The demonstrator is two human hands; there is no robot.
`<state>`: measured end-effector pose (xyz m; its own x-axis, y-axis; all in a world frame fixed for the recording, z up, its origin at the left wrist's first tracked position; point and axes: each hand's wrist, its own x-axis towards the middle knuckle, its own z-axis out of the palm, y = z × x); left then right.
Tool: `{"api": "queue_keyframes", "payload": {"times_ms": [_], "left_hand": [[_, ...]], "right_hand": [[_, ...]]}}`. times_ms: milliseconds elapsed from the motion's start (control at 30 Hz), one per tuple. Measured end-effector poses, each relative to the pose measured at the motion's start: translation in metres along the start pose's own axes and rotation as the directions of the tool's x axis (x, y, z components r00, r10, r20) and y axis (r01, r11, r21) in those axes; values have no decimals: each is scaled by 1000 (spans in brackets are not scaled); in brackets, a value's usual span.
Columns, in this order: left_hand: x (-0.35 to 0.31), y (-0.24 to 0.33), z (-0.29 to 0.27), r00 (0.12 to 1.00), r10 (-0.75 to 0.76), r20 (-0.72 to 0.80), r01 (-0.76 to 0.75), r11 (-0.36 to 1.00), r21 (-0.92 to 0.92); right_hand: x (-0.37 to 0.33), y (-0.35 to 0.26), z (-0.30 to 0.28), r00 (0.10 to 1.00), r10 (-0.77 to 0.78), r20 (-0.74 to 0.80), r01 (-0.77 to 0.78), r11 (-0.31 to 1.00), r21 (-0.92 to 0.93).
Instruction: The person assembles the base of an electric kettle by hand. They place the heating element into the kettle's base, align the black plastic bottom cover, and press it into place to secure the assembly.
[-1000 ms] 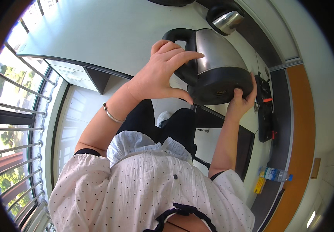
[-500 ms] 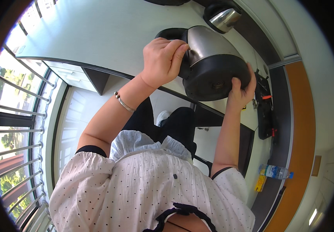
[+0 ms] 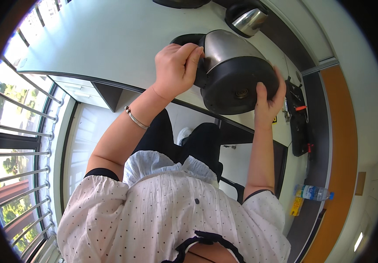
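Observation:
An electric kettle [image 3: 226, 46] with a brushed steel body is tilted over above the near part of the table, its round black base [image 3: 235, 83] turned toward me. A small round connector shows in the base. My left hand [image 3: 175, 68] is closed at the black handle on the kettle's left side, thumb against bent fingers; the fingertips are partly hidden. With my right hand [image 3: 270, 98] I hold the base's right edge, thumb lying on the underside and fingers around the rim.
A steel-and-black kettle part [image 3: 250, 23] lies at the back of the white table [image 3: 110, 44]. On the right are a black tool case [image 3: 299, 127], a water bottle [image 3: 314, 193] and a yellow packet [image 3: 296, 206]. A drawer unit [image 3: 81, 90] stands below the table's left end.
The kettle and both hands have shifted slightly left in the picture, as have the things at the back. My grip on the kettle looks the same.

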<state>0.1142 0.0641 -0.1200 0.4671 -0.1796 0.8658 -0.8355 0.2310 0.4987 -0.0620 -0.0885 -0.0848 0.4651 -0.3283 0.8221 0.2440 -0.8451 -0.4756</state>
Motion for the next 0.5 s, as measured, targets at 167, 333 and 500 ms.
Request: {"api": "queue_keyframes", "payload": {"times_ms": [167,333,500], "left_hand": [[11,2,3,997,-69,-15,69,997,18],[22,6,6,986,-164,8,164,986,25],[23,6,6,988,-152,23,151,988,35]], "right_hand": [[19,-12,5,998,54,-33,-56,997,-46],[35,-6,0,996,89,6,-89,996,2],[33,-2,-5,997,54,59,-53,998,-27]]}}
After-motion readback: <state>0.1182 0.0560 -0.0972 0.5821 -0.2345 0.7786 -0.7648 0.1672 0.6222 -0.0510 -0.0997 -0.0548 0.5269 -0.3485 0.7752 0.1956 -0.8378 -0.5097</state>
